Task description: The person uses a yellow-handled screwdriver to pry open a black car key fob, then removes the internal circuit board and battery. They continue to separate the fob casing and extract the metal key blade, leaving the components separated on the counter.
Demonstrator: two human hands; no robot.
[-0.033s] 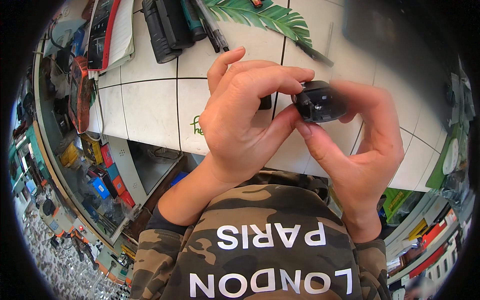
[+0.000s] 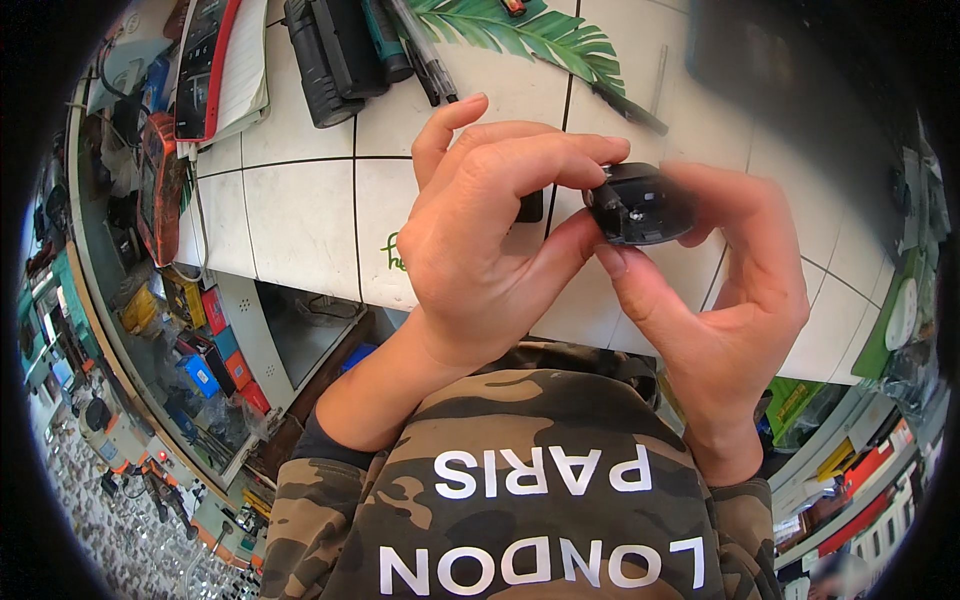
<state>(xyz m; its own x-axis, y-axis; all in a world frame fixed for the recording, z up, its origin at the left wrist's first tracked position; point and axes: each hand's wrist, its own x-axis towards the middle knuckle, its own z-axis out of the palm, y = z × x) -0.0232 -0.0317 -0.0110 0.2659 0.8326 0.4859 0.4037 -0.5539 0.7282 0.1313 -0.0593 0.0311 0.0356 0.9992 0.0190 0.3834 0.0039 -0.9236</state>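
White tiles with dark joints form the top of the desk (image 2: 300, 215) in front of you, as seen in the head view. At its far left, locate the red-edged black flat device (image 2: 203, 70) lying on the white-paged notebook (image 2: 250, 85). To the right of these lie the ridged black cylindrical device (image 2: 318, 75), the dark teal and black tool (image 2: 387, 45) and the slim clear-and-black pens (image 2: 432, 70). Farther right, the green leaf-shaped decoration (image 2: 530, 35) spreads across the tiles; the thin dark pen-like stick (image 2: 630, 108) lies by its tip. At the upper right, the large dark panel (image 2: 790, 70) is too blurred to identify.

Your left hand (image 2: 490, 220) grips the left end of the glossy black rounded object (image 2: 645, 208) between thumb and forefinger; its other fingers are bent, the little finger raised. Your right hand (image 2: 735, 270) holds the same object, thumb at the lower left edge and fingers at the right side. Those fingers are blurred. Both thumb tips sit close together. Note that the object is held above the desk, near your camouflage garment (image 2: 520, 410). Behind your left hand, the small black block (image 2: 531, 207) shows only in part.
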